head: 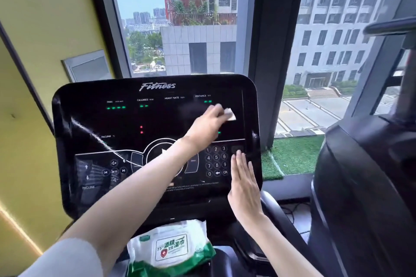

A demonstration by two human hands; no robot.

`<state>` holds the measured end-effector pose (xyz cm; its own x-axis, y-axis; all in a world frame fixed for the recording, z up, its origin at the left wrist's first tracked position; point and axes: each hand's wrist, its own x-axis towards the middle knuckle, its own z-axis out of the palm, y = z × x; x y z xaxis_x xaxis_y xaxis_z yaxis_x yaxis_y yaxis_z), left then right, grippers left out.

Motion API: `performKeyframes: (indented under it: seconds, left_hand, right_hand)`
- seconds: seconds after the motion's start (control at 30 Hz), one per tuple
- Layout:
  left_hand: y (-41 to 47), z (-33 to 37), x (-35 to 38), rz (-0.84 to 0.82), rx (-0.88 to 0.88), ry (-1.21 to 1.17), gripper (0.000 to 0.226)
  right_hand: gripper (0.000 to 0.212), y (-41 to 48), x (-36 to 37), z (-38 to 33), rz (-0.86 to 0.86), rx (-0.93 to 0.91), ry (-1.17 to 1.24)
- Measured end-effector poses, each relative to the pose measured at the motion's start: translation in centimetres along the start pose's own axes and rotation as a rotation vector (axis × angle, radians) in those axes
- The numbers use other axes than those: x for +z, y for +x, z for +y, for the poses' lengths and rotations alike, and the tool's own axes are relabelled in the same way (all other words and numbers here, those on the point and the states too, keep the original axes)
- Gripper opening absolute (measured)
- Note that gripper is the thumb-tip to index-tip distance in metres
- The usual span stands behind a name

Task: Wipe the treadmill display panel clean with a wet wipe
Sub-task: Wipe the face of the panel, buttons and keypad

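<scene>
Left hand [208,122] pressing blurred wet wipe [230,114] on display panel [126,119], fingers hidden

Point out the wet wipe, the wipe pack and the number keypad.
wet wipe [230,114]: head view, its exposed white corner.
wipe pack [171,248]: head view, its printed label.
number keypad [216,157]: head view, the 5 key.

A pale grey sleeve [67,258] covers the left upper arm; both forearms are bare.
</scene>
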<state>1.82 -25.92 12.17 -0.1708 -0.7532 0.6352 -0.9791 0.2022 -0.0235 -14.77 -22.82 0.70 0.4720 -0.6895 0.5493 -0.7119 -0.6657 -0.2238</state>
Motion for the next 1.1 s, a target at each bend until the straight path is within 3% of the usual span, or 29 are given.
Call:
performKeyframes:
  seconds: [0.07, 0.1, 0.2, 0.23, 0.37, 0.43, 0.6, 0.67, 0.77, 0.83, 0.9, 1.0, 1.03, 1.1]
  left_hand:
    - [0.0, 0.9, 0.2, 0.13, -0.18, -0.075, 0.057]
    - [-0.4, 1.5, 0.7, 0.093, -0.119, -0.056, 0.057]
    - [-2.2, 2.0, 1.3, -0.213, 0.32, 0.029, 0.057]
    - [-1.9, 1.4, 0.9, -0.224, 0.333, 0.029, 0.058]
    - [0.3, 0.4, 0.2, 0.119, -0.145, -0.087, 0.051]
    - [-0.4, 1.8, 1.3, 0.167, -0.197, -0.081, 0.054]
    - [-4.3, 3.7, 2.9, -0.229, 0.382, 0.068, 0.061]
    - [-3.0, 3.2, 2.3, -0.21, 0.263, -0.022, 0.057]
    - [-0.9, 3.0, 2.3, -0.041, -0.051, -0.111, 0.055]
    - [-1.5, 3.8, 3.1, -0.018, -0.069, -0.064, 0.057]
    - [-3.9, 5.1, 4.2, -0.105, 0.068, 0.015, 0.056]
    - [-7.6, 6.1, 4.8, -0.187, 0.446, 0.242, 0.037]
    - [-7.7, 5.9, 4.5, -0.201, 0.513, 0.28, 0.034]
    - [-6.5, 5.3, 4.0, -0.178, 0.482, 0.343, 0.034]
  right_hand:
    - [0.089, -0.3, 0.1, 0.0, -0.003, 0.004, -0.003]
    - [0.089, -0.5, 0.1, 0.1, -0.005, 0.005, -0.007]
    - [0.088, -0.6, 0.1, 0.4, -0.002, 0.016, -0.02]
    - [0.088, -0.6, 0.1, 0.5, 0.009, 0.029, -0.018]
    - [0.088, -0.8, 0.1, 0.8, 0.049, 0.079, -0.011]
    - [0.087, -1.2, 0.3, 0.8, 0.055, 0.087, -0.019]
    - [0.079, -3.0, 0.6, 1.0, -0.006, 0.054, -0.042]
    - [0.08, -3.7, 0.8, 1.6, -0.049, 0.017, -0.085]
    - [0.086, -4.6, 1.3, 2.3, -0.088, 0.027, -0.111]
    - [0.084, -5.0, 1.6, 2.3, -0.101, 0.035, -0.102]
    - [0.081, -5.2, 1.8, 2.1, -0.113, 0.041, -0.109]
    - [0.076, -5.5, 2.2, 2.0, -0.115, 0.044, -0.101]
    - [0.075, -5.6, 2.2, 2.1, -0.11, 0.042, -0.1]
    - [0.073, -5.7, 2.3, 2.3, -0.095, 0.037, -0.111]
